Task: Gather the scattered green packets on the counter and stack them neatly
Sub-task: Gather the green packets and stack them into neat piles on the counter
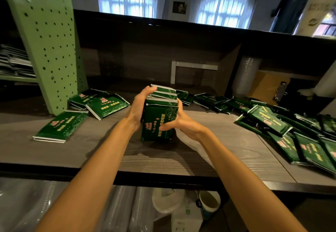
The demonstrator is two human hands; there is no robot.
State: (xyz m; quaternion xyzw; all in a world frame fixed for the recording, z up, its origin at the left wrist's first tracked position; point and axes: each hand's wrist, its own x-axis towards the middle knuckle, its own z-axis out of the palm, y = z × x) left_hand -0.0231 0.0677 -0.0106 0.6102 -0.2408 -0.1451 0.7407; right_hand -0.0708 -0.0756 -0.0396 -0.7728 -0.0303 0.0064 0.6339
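While both hands clasp it, a bundle of green packets (161, 115) stands on end near the middle of the wood-grain table (109, 159), its lower edge resting on the surface. The left hand (139, 108) lies along the bundle's left side, its fingers (150, 90) curled over the far top corner. The right hand (181, 122) wraps the right side, with its thumb pressed on the near face. More green packets lie loose on either side. A lone packet (61, 128) lies flat to the left, and a small overlapping heap (101, 102) sits at the foot of a green perforated post (49, 41). A wide scattered spread (272, 121) covers the right of the table and runs back behind the bundle. A clipboard (271, 88) sits at the far right
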